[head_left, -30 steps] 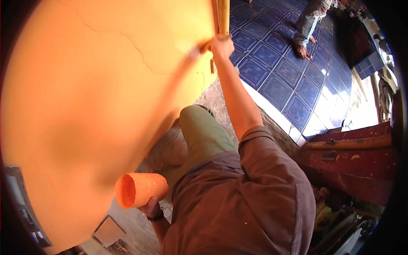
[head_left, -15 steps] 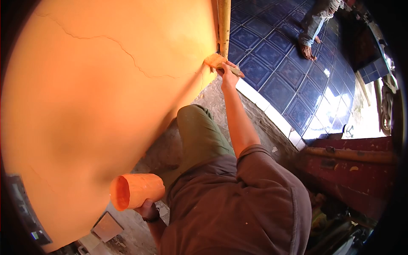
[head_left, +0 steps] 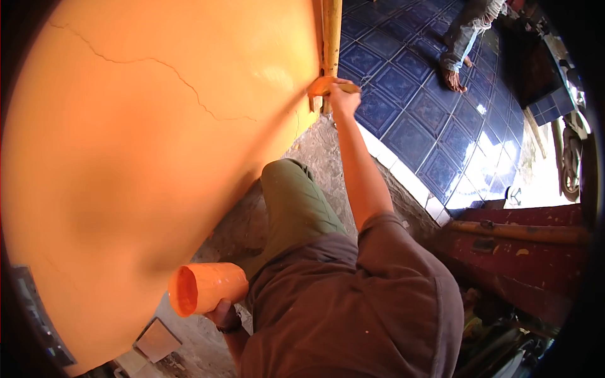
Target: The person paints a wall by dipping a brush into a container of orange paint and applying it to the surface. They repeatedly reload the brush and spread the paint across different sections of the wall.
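Observation:
My right hand [head_left: 342, 99] is stretched forward and grips a paintbrush [head_left: 324, 85] whose orange bristles press against the lower right edge of the orange wall [head_left: 157, 138]. A thin crack runs across that wall. My left hand [head_left: 222, 310] is low beside my body and holds an orange cup [head_left: 205, 288], which is tilted so its open mouth faces left toward the wall. My bent knee in green trousers [head_left: 296, 201] lies between the two hands.
A yellow pipe [head_left: 331, 31] runs up the wall's right edge. Rough concrete ground [head_left: 321, 151] meets a blue tiled floor [head_left: 428, 107]. Another person's legs and bare feet [head_left: 455, 57] stand on the tiles. A red bench or step [head_left: 523, 252] lies to my right.
My right hand dropped down the wall's edge with the brush, then rose slightly and turned the brush. The cup shifted a little in my left hand.

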Demonstrator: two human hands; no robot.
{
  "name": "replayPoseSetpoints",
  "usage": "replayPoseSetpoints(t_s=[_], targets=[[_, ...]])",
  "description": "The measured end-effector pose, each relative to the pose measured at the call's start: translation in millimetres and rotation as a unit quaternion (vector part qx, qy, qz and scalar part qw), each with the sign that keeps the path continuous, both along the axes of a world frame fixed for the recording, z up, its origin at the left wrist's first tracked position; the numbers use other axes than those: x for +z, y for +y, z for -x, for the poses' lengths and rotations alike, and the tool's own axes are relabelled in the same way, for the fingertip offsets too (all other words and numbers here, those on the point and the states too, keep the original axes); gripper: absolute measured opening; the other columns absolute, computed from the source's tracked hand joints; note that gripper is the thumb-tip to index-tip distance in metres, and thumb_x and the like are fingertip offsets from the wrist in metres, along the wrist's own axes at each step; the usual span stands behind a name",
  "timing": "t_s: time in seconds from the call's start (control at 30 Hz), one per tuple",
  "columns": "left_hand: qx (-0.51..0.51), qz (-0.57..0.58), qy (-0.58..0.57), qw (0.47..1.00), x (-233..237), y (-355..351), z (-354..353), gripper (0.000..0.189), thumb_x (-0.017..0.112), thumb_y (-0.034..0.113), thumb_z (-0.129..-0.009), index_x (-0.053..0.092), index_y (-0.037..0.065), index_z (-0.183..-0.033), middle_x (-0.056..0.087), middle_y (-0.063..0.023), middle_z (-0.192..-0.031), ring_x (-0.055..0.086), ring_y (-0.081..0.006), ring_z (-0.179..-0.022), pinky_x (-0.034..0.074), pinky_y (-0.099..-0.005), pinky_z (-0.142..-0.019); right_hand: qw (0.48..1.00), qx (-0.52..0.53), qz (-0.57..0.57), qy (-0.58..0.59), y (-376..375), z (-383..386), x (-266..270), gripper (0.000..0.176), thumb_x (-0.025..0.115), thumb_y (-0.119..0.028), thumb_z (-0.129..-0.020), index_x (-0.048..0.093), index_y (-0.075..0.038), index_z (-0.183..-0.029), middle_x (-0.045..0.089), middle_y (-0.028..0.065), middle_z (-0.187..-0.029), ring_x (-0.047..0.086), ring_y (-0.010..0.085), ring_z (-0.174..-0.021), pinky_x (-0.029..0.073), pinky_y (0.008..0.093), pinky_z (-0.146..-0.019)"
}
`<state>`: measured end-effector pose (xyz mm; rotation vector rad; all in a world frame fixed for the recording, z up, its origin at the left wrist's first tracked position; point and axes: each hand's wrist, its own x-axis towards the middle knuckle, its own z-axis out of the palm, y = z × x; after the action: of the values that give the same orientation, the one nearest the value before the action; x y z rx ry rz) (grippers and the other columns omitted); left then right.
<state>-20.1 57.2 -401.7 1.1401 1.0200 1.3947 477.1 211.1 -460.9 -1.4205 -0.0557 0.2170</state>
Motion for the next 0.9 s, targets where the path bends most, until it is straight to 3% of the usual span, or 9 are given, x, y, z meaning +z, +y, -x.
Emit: replayPoseSetpoints(t_s=[0.07, 0.13, 0.2, 0.33, 0.43, 0.6, 0.67, 0.8, 0.9], targets=[[-0.017, -0.016, 0.002, 1.0, -7.2, 4.0, 9.3, 0.086, 0.074, 0.019, -0.059, 0.033, 0.001, -0.132, 0.044, -0.016, -0.126, 0.047, -0.0342, -0.113, 0.041, -0.0479, -0.093, 0.987, -0.043, 0.098, -0.119, 28.2, -12.7, -33.2, 0.01, 0.063, -0.005, -0.07, 0.064, 0.001, -0.079, 0.065, 0.0138, -0.074, 0.065, 0.0167, -0.059, 0.051, 0.0276, -0.046], [-0.032, -0.031, 0.004, 0.999, 0.2, 7.9, 0.7, 0.085, 0.073, 0.018, -0.06, 0.032, 0.001, -0.132, 0.043, -0.0165, -0.127, 0.046, -0.0346, -0.113, 0.041, -0.0479, -0.094, 0.993, -0.021, 0.067, -0.098, 27.4, -15.8, -15.5, 0.011, 0.063, -0.007, -0.07, 0.065, -0.001, -0.078, 0.065, 0.0142, -0.073, 0.065, 0.0185, -0.058, 0.051, 0.029, -0.048], [0.008, -0.06, 0.036, 0.998, 9.0, 7.5, -13.2, 0.06, 0.055, 0.018, -0.064, 0.043, -0.003, -0.119, 0.05, -0.0186, -0.115, 0.053, -0.031, -0.102, 0.046, -0.0426, -0.087, 0.997, 0.013, -0.053, 0.046, 7.5, -7.4, 14.1, 0.014, 0.062, -0.014, -0.071, 0.067, -0.004, -0.079, 0.065, 0.0151, -0.072, 0.066, 0.0241, -0.061, 0.052, 0.0331, -0.06], [0.011, -0.062, 0.08, 0.995, 8.7, 8.1, -7.2, 0.06, 0.054, 0.015, -0.064, 0.042, -0.004, -0.119, 0.05, -0.0188, -0.115, 0.053, -0.031, -0.102, 0.047, -0.0426, -0.086, 0.993, -0.023, 0.099, -0.067, 19.7, 0.0, -8.3, 0.014, 0.061, -0.014, -0.07, 0.066, -0.003, -0.079, 0.066, 0.0153, -0.077, 0.066, 0.0268, -0.071, 0.051, 0.0335, -0.071], [0.004, -0.064, 0.058, 0.996, 13.4, 11.0, -12.9, 0.061, 0.054, 0.013, -0.064, 0.041, -0.005, -0.121, 0.049, -0.0185, -0.116, 0.054, -0.0314, -0.102, 0.047, -0.0428, -0.086, 0.995, -0.013, 0.071, -0.066, 30.2, -6.4, 5.9, 0.013, 0.061, -0.014, -0.07, 0.065, -0.002, -0.075, 0.066, 0.0149, -0.074, 0.066, 0.0275, -0.072, 0.05, 0.0329, -0.069], [-0.012, -0.053, 0.052, 0.997, 11.8, 7.7, -14.7, 0.068, 0.058, 0.014, -0.064, 0.036, -0.004, -0.126, 0.048, -0.0179, -0.119, 0.052, -0.0325, -0.105, 0.045, -0.045, -0.089, 0.998, -0.042, -0.042, -0.006, 3.7, 5.5, 49.4, 0.017, 0.06, -0.016, -0.071, 0.063, 0.0, -0.076, 0.065, 0.0165, -0.073, 0.066, 0.0278, -0.071, 0.05, 0.0342, -0.067], [-0.008, -0.074, 0.047, 0.996, 4.6, 7.4, -13.4, 0.07, 0.06, 0.016, -0.064, 0.036, -0.003, -0.127, 0.047, -0.0178, -0.12, 0.051, -0.0329, -0.107, 0.044, -0.0458, -0.09, 0.977, -0.045, 0.192, -0.086, 10.5, 7.4, 34.6, 0.023, 0.063, -0.025, -0.071, 0.064, -0.003, -0.078, 0.066, 0.017, -0.081, 0.065, 0.0315, -0.081, 0.049, 0.0385, -0.076], [-0.031, -0.044, -0.011, 0.999, 5.0, 4.0, -9.6, 0.089, 0.077, 0.021, -0.057, 0.033, 0.002, -0.131, 0.045, -0.0148, -0.125, 0.047, -0.0322, -0.113, 0.04, -0.0468, -0.095, 0.96, -0.032, 0.242, -0.139, 30.7, 0.5, 47.0, 0.019, 0.058, -0.02, -0.072, 0.065, -0.006, -0.084, 0.065, 0.0186, -0.082, 0.063, 0.0352, -0.083, 0.048, 0.0402, -0.075], [-0.06, -0.044, -0.012, 0.997, 4.6, 3.0, -5.8, 0.088, 0.077, 0.022, -0.058, 0.033, 0.001, -0.131, 0.045, -0.0151, -0.125, 0.047, -0.0321, -0.112, 0.04, -0.0453, -0.095, 0.972, -0.016, 0.079, -0.219, 29.6, -16.7, 73.6, 0.016, 0.061, -0.019, -0.073, 0.064, -0.005, -0.081, 0.064, 0.0176, -0.075, 0.063, 0.0338, -0.073, 0.05, 0.0379, -0.069]])
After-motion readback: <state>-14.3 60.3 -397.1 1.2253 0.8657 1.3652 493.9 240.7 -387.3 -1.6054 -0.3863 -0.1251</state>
